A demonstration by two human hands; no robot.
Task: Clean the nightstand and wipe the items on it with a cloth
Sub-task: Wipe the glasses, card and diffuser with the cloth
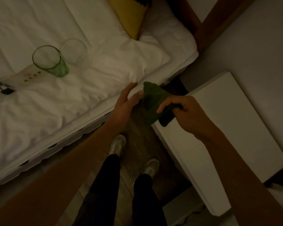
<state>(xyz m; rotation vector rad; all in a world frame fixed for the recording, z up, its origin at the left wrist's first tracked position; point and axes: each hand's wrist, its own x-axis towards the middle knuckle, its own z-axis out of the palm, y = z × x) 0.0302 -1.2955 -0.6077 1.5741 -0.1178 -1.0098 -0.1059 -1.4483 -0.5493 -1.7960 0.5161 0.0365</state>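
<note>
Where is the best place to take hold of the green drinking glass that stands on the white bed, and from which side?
Grip the tall green ribbed drinking glass around its upper wall, coming from the bed edge. It stands upright with its mouth open, and the clear glass stands close on its far side, so that side is probably crowded.

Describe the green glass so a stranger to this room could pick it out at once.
Start at the white bed that fills the left of the view. On the rumpled sheet stand two glasses side by side, just beyond a pale remote control. The green glass is the left one, nearer the remote control; its tinted wall and base set it apart from the clear glass beside it.
</note>
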